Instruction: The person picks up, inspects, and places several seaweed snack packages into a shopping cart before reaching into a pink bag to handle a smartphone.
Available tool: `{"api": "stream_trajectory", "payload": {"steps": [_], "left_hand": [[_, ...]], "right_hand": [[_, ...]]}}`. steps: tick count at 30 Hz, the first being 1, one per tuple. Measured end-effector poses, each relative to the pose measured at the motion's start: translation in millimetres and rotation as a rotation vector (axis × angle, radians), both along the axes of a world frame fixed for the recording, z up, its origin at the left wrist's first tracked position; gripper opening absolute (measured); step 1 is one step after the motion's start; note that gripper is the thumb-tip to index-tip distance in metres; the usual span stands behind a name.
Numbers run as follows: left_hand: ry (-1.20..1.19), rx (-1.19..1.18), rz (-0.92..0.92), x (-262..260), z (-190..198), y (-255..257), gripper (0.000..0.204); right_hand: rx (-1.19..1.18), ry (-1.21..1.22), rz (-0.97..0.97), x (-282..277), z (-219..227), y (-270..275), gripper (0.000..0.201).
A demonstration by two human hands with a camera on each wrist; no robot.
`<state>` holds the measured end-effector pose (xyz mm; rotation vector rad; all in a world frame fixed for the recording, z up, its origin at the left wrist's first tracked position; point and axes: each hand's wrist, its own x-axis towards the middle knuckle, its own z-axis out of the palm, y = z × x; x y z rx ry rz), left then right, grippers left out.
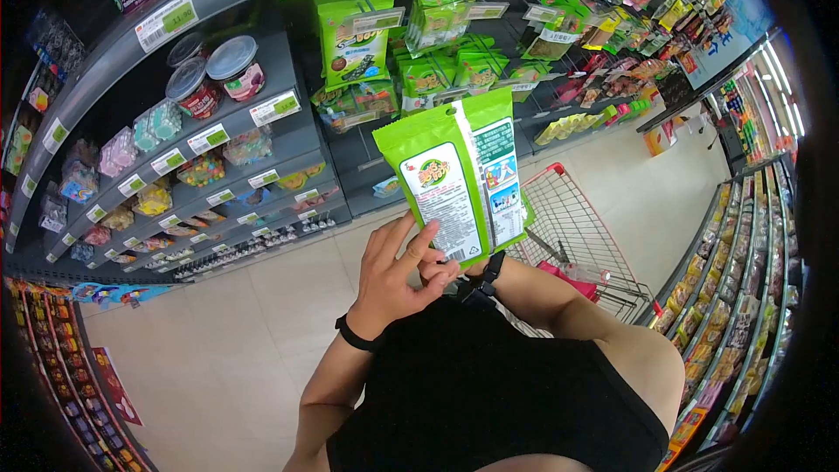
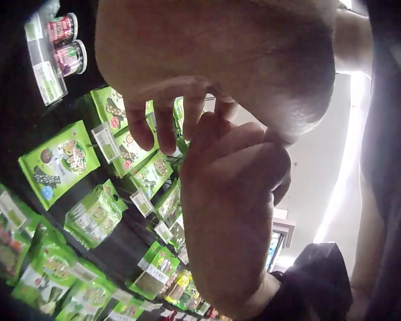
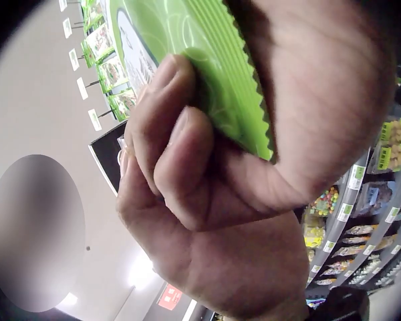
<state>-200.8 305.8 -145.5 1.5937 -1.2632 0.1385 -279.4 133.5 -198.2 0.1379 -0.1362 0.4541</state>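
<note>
A large green snack packet point(image 1: 450, 183), its printed back facing up, is held before the chest in the head view. My right hand point(image 3: 247, 127) grips its lower edge, fingers curled against the green film in the right wrist view; in the head view the packet hides most of this hand. At the packet's lower left, my left hand point(image 1: 393, 271) has its fingers apart, fingertips touching or very near the printed side. In the left wrist view, the left hand point(image 2: 214, 60) is beside the right hand point(image 2: 234, 200), with some fingers extended.
Green packets point(image 1: 354, 44) hang on hooks ahead. Shelves point(image 1: 210, 135) with tubs point(image 1: 234, 65) and bagged sweets stand at the left. A shopping cart point(image 1: 581, 218) is behind the right arm, and curved racks point(image 1: 734, 271) line the right side.
</note>
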Motion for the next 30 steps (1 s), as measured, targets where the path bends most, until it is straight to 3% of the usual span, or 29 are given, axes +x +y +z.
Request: {"api": "stream_trajectory", "payload": {"steps": [30], "left_hand": [[0.049, 0.006, -0.11, -27.0, -11.3, 3.9, 0.072]], "right_hand": [[-0.006, 0.009, -0.051, -37.8, 3.7, 7.9, 0.086]]}}
